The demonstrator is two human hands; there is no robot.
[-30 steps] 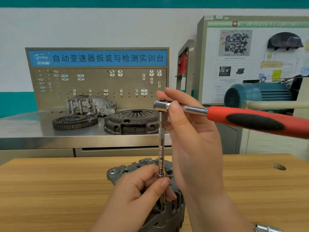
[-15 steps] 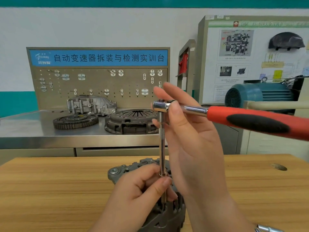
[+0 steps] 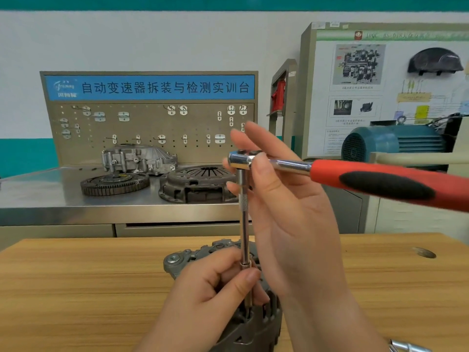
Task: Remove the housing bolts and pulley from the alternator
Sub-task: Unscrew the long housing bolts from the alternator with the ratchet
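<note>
Though half hidden, alternator (image 3: 177,260) beneath hands (image 3: 210,293).

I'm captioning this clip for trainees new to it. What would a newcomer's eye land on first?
First the ratchet, its red-and-black handle jutting right across the middle, its head pinched by the right hand. Below it, the left hand grips the extension bar, which stands upright into the grey alternator on the wooden table. Behind, a blue-signed pegboard backs a steel bench.
</note>
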